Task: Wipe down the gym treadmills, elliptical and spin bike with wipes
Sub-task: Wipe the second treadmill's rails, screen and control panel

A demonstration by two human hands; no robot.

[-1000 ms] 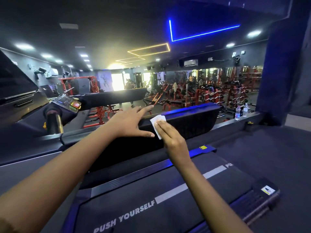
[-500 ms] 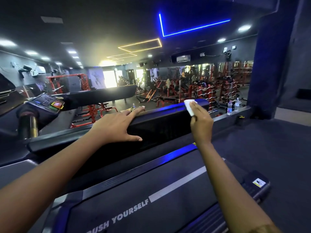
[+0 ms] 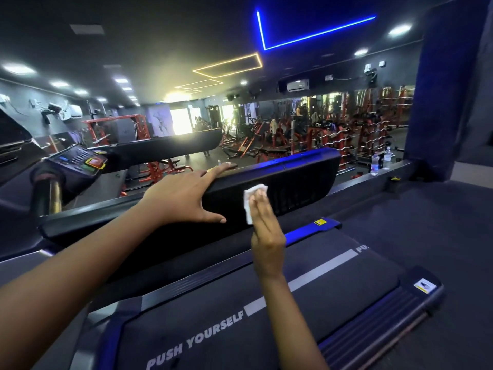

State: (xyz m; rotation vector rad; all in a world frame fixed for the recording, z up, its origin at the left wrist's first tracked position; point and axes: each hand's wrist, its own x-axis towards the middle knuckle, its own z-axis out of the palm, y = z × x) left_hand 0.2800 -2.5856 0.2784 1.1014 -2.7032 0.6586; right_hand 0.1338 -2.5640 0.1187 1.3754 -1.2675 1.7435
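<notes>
Wipe (image 3: 248, 201) half-hidden under straight right fingers (image 3: 261, 208) | left fingers (image 3: 216, 170) flat on treadmill hood (image 3: 301, 180)

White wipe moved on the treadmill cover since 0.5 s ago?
Yes. The white wipe under the right hand came down from the blue-lit top edge of the black treadmill cover onto its vented front face, toward the left hand.

- The cover (image 3: 298, 180) stands across the far end of the treadmill belt (image 3: 306, 311).
- The left hand (image 3: 184, 196) rests on the cover's top edge, left of the wipe (image 3: 250, 201).
- The right hand (image 3: 266, 231) presses the wipe against the cover's near face.
- A console (image 3: 77, 158) sits far left.
- Two bottles (image 3: 374, 164) stand beyond the cover's right end.
</notes>
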